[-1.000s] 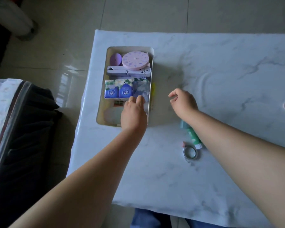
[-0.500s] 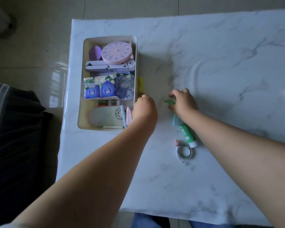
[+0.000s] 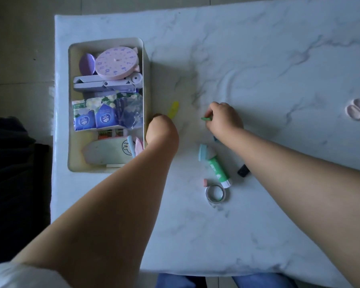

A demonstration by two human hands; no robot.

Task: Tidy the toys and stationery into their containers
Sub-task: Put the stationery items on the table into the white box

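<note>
A white marble-patterned table (image 3: 258,59) is seen from above. A cream rectangular plastic bin (image 3: 147,80), packed with stationery, is set near its left edge. The left hand (image 3: 162,133) is curled just beside the bin's right wall; its finger state cannot be told. A small green strip (image 3: 205,119) is pinched by the right hand (image 3: 223,119). A green glue stick (image 3: 217,170) is laid nearer the body.

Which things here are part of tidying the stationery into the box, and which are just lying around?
Part of the job:
storage box
yellow clip
green piece in right hand
glue stick
tape roll
pink eraser
black marker cap

Just lying about:
dark bag, off the table
</note>
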